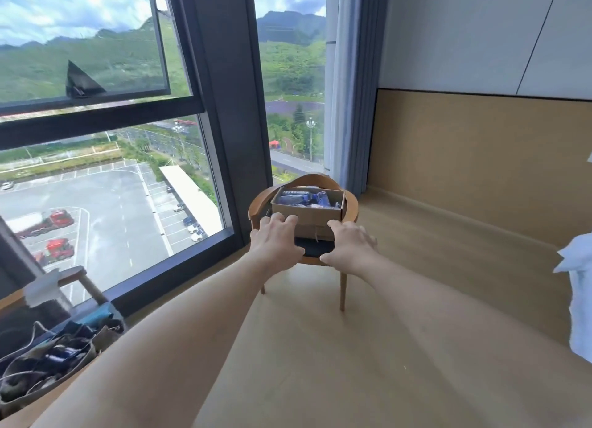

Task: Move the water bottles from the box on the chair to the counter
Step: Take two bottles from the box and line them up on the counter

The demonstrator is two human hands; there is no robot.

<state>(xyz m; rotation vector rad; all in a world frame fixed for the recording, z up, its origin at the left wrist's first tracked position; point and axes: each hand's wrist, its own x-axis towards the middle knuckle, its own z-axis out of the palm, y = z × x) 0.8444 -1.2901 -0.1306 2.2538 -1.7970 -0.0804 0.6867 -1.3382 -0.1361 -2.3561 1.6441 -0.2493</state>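
Reaching with both arms, the left hand (276, 235) and right hand (350, 245) are nearing, fingers spread and empty, the box (307, 210) at twelve o'clock on the chair (350, 211), its bottles (304, 198) likely heavy, slick, best gripped mid-body.

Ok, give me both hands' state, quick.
Left hand: open, fingers spread, reaching toward the box, holding nothing.
Right hand: open, also reaching, holding nothing.

Box (307, 210) open-topped; chair (351, 207) arms flank it, apparently close.
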